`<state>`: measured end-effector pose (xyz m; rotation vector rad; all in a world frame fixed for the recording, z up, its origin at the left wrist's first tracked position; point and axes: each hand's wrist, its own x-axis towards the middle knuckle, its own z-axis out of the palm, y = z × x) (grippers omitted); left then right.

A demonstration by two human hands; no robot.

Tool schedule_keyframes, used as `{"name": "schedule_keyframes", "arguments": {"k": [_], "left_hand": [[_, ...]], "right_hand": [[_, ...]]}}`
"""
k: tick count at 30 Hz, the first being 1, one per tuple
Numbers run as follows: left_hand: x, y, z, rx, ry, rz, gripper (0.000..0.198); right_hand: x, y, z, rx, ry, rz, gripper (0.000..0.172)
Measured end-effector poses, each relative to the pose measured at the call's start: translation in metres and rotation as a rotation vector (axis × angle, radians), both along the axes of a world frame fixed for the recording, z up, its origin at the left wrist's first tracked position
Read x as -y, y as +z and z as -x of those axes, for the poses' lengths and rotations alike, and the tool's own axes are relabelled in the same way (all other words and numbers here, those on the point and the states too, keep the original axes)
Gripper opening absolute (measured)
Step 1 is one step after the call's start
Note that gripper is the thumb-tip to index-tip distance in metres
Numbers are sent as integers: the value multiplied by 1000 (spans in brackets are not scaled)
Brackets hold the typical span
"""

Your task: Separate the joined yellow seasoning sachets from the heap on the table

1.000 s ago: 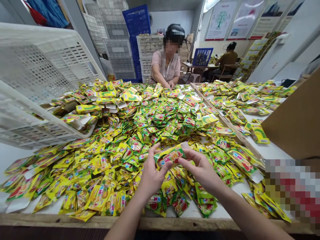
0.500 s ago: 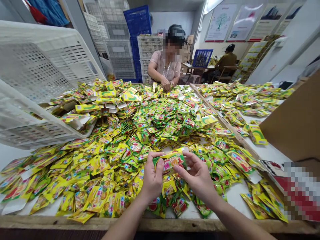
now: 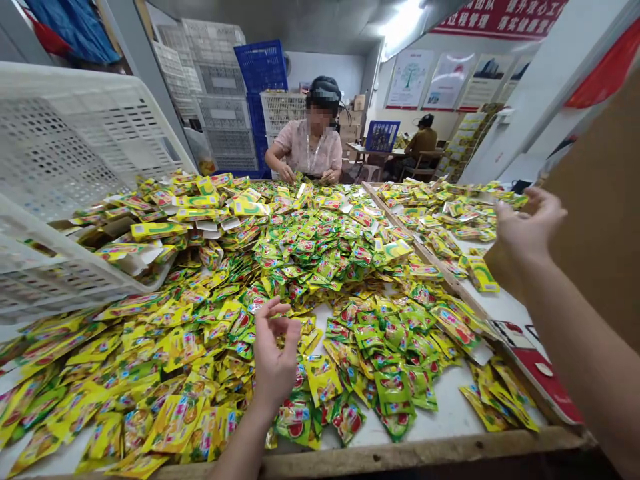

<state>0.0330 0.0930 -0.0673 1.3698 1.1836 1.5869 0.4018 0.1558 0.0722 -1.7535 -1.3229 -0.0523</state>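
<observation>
In the head view, the left hand (image 3: 274,353) hangs over the yellow sachets (image 3: 320,267), its fingers (image 3: 280,308) curled narrow around nothing; the right hand (image 3: 530,223) is raised beside the cardboard (image 3: 595,200), fingers spread wide and empty; bare counter (image 3: 450,400) shows near the wooden edge (image 3: 380,460)

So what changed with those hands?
The sachet that both hands held is gone from them; where it went doesn't show. The right hand swung out to the right, open, and the left hand stayed low, empty, over the heap of sachets, which looks much the same.
</observation>
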Motion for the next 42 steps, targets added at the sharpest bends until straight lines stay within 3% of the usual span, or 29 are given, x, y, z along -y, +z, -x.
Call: {"name": "schedule_keyframes", "arguments": {"k": [2,5,8,11,14,19,21,24,28,33,35,38,42], "left_hand": [[-4,2,3,110,110,-41,38],[-11,5,7,208,237,-64,34],[-15,5,9,208,286,-70,31],[-16,-1,9,131,283,-85,28],[-19,-5,3,-86,248,-84,24],[-53,6,-36,-569,-101,-37,25],[-76,12,-55,-621,-136,-30,31],[-105,15,-77,-681,-109,14,36],[-119,16,-81,-686,-131,50,19],[-99,30,-56,-548,-176,34,5],[-81,36,-46,-465,-197,54,14],[-48,38,-39,-324,-287,131,39],[-15,33,-41,61,-448,368,52]], "right_hand": [[1,-18,20,97,24,113,40],[0,-77,72,150,233,368,17],[-10,-130,118,230,312,564,11],[-26,-151,137,326,305,700,21],[-37,-150,135,399,329,794,29],[-30,-140,121,438,376,763,26],[-18,-133,117,424,366,673,21],[7,-120,113,369,361,502,27],[40,-106,114,257,444,343,30],[60,-105,125,-291,719,76,18],[63,-107,133,-490,811,37,21],[67,-109,148,-578,809,66,20],[71,-112,168,-727,755,87,24]]}}
